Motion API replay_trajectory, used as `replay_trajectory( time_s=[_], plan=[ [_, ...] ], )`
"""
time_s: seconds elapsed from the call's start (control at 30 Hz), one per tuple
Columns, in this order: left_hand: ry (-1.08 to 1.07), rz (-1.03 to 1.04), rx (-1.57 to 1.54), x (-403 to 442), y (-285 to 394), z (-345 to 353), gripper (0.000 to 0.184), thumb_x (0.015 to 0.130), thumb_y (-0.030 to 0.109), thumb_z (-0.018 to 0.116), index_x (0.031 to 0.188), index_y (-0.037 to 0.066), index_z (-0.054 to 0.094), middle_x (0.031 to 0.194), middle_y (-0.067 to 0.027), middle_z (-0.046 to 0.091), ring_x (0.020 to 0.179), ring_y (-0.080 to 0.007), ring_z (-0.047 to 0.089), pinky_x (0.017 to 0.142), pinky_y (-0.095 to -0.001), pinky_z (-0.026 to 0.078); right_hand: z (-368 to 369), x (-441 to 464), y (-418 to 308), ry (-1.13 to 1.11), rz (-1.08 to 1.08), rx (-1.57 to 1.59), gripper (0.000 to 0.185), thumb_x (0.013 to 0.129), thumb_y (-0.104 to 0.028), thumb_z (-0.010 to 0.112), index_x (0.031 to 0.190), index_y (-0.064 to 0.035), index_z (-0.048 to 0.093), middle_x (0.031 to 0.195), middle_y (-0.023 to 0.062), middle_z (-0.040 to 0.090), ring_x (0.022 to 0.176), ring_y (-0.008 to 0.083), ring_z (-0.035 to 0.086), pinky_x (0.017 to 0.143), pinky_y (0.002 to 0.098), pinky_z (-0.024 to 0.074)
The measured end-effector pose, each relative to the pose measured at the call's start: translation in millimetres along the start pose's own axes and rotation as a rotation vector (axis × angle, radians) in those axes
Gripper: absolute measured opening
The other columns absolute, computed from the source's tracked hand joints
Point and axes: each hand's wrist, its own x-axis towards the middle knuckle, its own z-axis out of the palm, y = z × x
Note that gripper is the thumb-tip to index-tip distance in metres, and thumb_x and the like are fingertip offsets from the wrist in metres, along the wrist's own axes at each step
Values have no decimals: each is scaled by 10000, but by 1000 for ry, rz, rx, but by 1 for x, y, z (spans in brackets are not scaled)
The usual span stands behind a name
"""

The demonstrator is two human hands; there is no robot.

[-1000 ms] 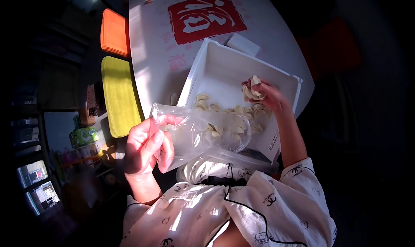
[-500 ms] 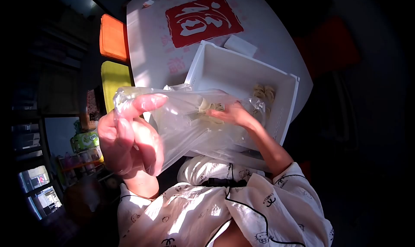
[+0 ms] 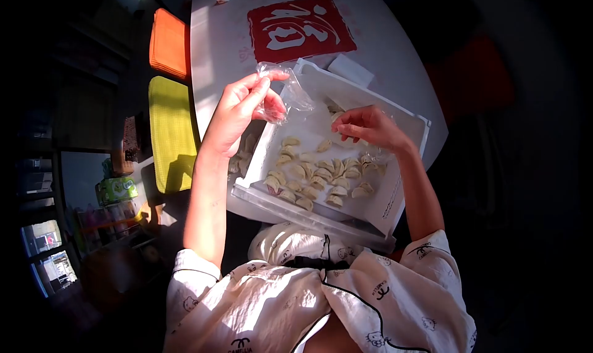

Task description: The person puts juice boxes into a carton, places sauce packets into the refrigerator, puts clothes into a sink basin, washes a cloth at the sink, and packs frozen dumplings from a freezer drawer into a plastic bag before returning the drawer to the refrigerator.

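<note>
My left hand (image 3: 238,109) is raised at the left edge of a white drawer-like bin (image 3: 404,186), thumb and fingers pinched on a crumpled clear plastic bag (image 3: 298,96). Over the bin's right half hangs my right hand (image 3: 370,128), its fingers curled together; what they hold, if anything, I cannot make out. Clear film shows around that hand. Several pale, half-moon dumplings (image 3: 318,181) lie spread over the bin floor, mostly toward the near side. Partly hidden behind my right fingers is a pale piece near the bin's far side.
The bin stands on a light table (image 3: 216,50) with a red printed square (image 3: 302,28). A white block-like item (image 3: 350,70) sits behind the bin. Yellow (image 3: 170,133) and orange (image 3: 170,44) seats flank the table's left. Another bag with pale contents (image 3: 242,155) lies beside the bin.
My left hand has moved up and away from me with the bag, which was stretched wide across the bin and is now bunched. My right hand has shifted up and right. Spread dumplings now show.
</note>
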Motion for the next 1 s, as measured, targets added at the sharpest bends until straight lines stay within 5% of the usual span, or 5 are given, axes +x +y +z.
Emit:
replay_trajectory(
  time_s=[0.1,0.27,0.73,0.8,1.0],
  plan=[
    [-38,-75,23,3,-15,6,313,917,242,439,1109,14,535,630,-16,575,577,-61,554,544,-184,452,48,-2,14,-422,92,218,299,823,-261,587,998,-21,626,942,81,641,802,153,621,673,270,494],
    [-48,-97,25,0,-20,5,311,921,248,438,1103,19,543,535,15,524,453,-43,499,431,-166,408,105,44,130,92,-36,-1171,171,822,-128,524,905,-16,622,878,140,615,841,253,608,696,336,475],
    [34,-69,-18,13,-38,17,298,915,284,456,1032,39,577,548,16,527,442,-35,480,435,-164,384,102,167,261,738,-204,-550,241,755,-149,564,983,-71,547,985,113,569,849,191,567,693,371,443],
    [38,-61,-35,16,-42,18,293,914,280,460,1029,38,577,551,16,527,445,-35,480,435,-166,385,94,150,227,394,210,-1164,401,828,-197,546,1173,-26,435,1134,122,509,1038,248,504,846,360,416],
    [104,-111,-55,10,-46,15,284,915,270,460,1009,31,583,555,20,520,453,-36,481,435,-168,393,119,135,158,202,-90,-342,604,740,-290,642,1230,-35,396,1247,165,429,1166,327,394,951,440,324]
  ],
)
